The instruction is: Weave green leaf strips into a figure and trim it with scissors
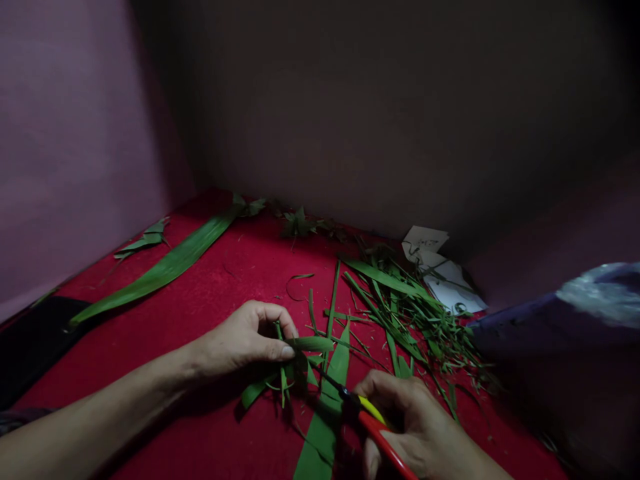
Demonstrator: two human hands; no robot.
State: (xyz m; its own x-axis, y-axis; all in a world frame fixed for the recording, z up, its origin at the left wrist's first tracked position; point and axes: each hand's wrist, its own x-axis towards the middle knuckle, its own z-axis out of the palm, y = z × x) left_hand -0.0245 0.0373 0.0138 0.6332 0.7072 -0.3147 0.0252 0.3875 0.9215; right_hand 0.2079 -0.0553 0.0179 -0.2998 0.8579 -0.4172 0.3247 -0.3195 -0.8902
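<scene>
Between the thumb and fingers of my left hand [257, 333] is a small piece made of green leaf strips [311, 344], with ends sticking out and hanging below the fingers. My right hand [415, 407] grips scissors [375, 427] with red and yellow handles. Their dark blades point left at the leaf piece; whether they touch it I cannot tell. Under the scissors a broad green leaf blade [320, 427] lies on the red surface [215, 440]. Part of the leaf piece is hidden behind my left fingers.
A heap of cut leaf strips [410, 313] lies to the right, beside white papers [445, 280]. One long leaf [175, 263] stretches across the left, near a dark flat object [40, 340]. Small leaf pieces [297, 222] sit along the back wall. Clear plastic [605, 293] is at far right.
</scene>
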